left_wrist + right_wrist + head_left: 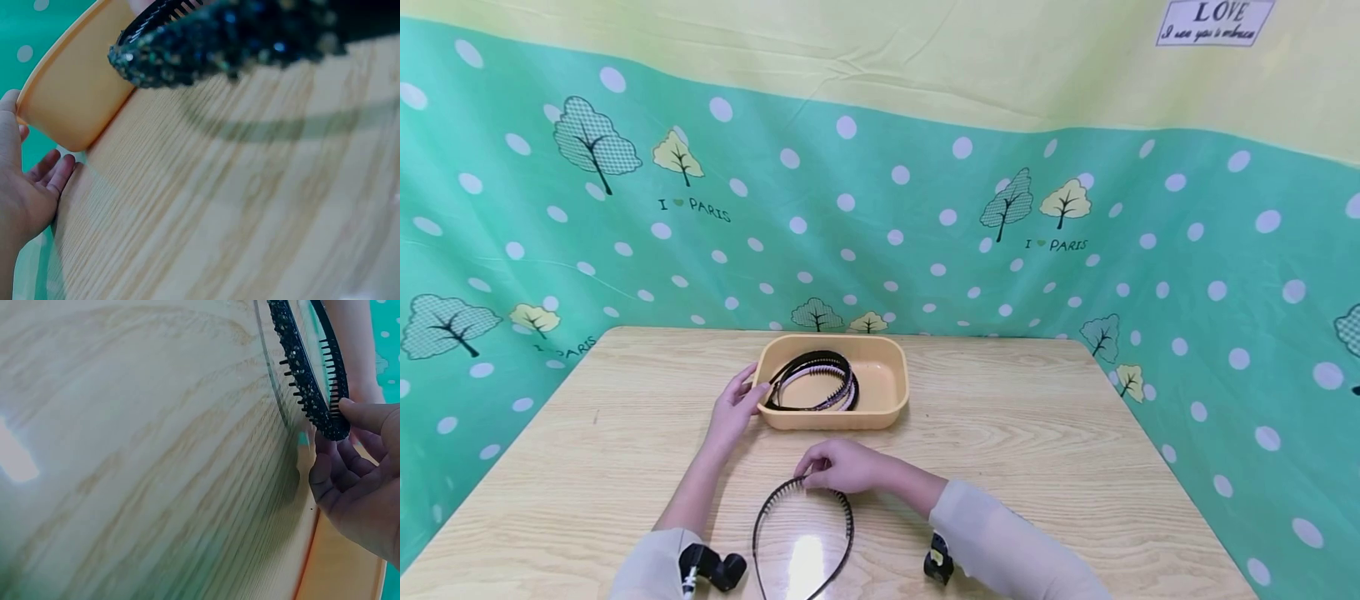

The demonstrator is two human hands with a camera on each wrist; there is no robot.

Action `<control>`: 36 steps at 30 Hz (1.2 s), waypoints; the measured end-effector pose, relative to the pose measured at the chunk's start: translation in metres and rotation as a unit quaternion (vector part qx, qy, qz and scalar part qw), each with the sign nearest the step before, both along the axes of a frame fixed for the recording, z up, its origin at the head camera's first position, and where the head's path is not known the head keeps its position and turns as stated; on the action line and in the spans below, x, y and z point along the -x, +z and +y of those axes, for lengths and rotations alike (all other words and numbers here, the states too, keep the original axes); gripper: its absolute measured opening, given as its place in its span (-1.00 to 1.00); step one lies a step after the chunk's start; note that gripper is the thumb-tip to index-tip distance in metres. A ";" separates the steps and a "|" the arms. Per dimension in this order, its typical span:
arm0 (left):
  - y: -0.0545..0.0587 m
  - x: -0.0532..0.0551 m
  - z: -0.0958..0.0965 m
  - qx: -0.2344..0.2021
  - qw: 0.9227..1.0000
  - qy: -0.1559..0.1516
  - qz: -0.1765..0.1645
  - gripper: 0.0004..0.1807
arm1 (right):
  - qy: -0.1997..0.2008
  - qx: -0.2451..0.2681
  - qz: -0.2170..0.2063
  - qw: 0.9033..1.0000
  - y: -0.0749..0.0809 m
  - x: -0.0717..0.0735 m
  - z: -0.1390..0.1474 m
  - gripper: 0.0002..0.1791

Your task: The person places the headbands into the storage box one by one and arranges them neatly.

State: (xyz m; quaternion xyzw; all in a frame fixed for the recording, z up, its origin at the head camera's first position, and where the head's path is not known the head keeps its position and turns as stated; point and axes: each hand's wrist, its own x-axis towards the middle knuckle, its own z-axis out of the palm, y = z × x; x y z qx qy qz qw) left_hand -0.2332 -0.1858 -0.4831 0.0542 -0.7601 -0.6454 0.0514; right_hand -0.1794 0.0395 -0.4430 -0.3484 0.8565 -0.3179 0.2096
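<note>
My right hand [842,467] pinches a black toothed headband [851,533] at the top of its arch, its ends towards the near table edge. Small glittering stones cover the headband's outer face [294,350] in the right wrist view. My left hand [735,406] grips the left rim of a pale orange plastic box [880,421], thumb over the edge and fingers outside. Inside the box, on its left side, lie several headbands [820,358], dark ones and a pale one, overlapping. In the left wrist view the glittery headband [206,50] crosses close to the lens, blurred.
The box stands on a wood-grain table [1000,433], near its back edge. Behind and beside the table hangs a green dotted curtain [925,242] with printed trees. Black wrist cameras [711,567] sit at both sleeves. A bright reflection lies inside the headband's loop.
</note>
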 end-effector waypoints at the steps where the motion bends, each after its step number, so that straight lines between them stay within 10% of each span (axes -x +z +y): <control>1: -0.001 0.000 0.000 0.001 1.000 0.001 0.001 -0.40 | -0.003 0.001 -0.004 1.000 0.001 0.000 0.001 -0.85; 19: 0.031 -0.020 0.009 -0.009 1.000 -0.008 -0.019 -0.41 | -0.011 0.021 -0.032 0.999 0.001 0.005 0.011 -0.85; 36: 0.001 -0.001 0.001 -0.007 1.000 -0.003 -0.005 -0.40 | -0.031 0.032 -0.057 0.997 0.011 0.005 0.019 -0.84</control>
